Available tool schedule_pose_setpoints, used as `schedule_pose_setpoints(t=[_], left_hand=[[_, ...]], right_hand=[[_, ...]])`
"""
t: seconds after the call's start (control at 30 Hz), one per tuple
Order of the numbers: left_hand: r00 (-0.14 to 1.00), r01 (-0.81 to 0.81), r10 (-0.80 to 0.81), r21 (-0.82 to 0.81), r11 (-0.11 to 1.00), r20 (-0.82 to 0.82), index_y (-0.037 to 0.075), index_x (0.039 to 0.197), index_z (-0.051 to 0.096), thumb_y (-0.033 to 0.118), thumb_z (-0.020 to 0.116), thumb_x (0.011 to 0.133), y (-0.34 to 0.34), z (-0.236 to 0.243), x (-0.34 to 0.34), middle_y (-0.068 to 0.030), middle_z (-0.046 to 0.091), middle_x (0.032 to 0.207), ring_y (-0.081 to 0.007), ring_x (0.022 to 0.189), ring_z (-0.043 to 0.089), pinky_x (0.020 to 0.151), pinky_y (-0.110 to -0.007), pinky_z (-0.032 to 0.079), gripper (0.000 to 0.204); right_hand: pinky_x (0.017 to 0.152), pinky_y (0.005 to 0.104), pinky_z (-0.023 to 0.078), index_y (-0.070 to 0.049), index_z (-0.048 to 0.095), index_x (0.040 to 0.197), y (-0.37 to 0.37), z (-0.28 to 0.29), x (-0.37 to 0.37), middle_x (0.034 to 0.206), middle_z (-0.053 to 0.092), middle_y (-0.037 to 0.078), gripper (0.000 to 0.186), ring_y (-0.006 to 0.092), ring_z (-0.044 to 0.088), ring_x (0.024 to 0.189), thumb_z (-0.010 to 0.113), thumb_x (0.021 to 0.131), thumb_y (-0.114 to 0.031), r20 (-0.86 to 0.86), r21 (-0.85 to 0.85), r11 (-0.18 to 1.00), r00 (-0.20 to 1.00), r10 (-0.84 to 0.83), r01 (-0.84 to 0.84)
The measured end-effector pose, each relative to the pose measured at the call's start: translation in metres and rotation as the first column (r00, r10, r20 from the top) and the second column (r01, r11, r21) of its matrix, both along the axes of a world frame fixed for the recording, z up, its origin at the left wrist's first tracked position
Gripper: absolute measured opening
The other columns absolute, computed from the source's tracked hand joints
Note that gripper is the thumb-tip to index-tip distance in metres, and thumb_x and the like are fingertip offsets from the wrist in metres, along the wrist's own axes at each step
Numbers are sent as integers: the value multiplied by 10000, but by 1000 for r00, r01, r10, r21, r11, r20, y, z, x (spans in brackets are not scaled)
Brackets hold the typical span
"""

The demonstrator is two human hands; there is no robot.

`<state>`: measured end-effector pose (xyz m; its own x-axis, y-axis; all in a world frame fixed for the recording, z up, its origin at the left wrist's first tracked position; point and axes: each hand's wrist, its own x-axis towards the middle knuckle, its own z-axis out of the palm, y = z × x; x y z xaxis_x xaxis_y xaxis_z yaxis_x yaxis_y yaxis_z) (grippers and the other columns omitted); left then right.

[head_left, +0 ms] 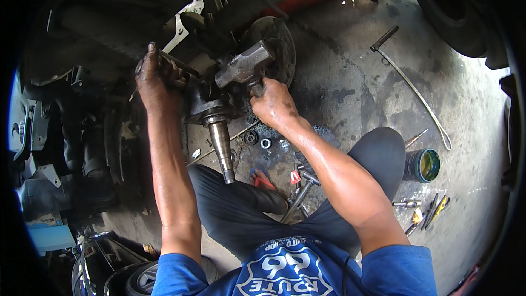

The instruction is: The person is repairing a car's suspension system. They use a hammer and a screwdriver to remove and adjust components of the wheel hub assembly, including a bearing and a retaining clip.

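Step in hand, as judged: hammer work at the wheel end, with the hammer [246,64] brought close to the steering knuckle [205,101]. The next move appears to call for a firm left-hand hold, clear room for the hammer head and fingers kept out of its path.

The right hand [275,105] is closed round the handle just below the head, its forearm running up and leftward from the lower right. The left hand [156,79] is raised beside the knuckle, thumb upward, forearm nearly straight; its fingers are curled in, apparently round a dark bar [186,67], whose far end cannot be made out. Whether the hammer touches the knuckle cannot be told.

The bare spindle [221,142] projects from the knuckle toward the person, above the left thigh. A metal ring [266,143] lies on the stained floor [350,66] near the spindle, not fitted to it
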<state>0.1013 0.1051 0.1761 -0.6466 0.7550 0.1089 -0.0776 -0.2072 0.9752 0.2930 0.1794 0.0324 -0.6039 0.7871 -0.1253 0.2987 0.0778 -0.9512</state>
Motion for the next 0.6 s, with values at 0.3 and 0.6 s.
schedule_pose_setpoints(t=[0.3,0.6], left_hand=[[989,-150,150,-15,989,10,170,679,425,396,668,997,3,-4,-1,47,322,590,-105,514,315,502,-294,283,460],[996,-76,77,-17,997,45,177,728,486,365,649,1003,-4,-4,-2,57,405,625,-105,531,346,560,-283,339,371]], right_hand=[[898,418,534,-40,685,1182,29,-9,6,1039,741,226,321,393,706,1036,670,894,-181,97,-121,992,995,-21,33],[852,424,538,-40,691,1035,45,-23,6,945,733,207,208,375,713,945,662,883,-178,157,-102,992,986,-60,77]])
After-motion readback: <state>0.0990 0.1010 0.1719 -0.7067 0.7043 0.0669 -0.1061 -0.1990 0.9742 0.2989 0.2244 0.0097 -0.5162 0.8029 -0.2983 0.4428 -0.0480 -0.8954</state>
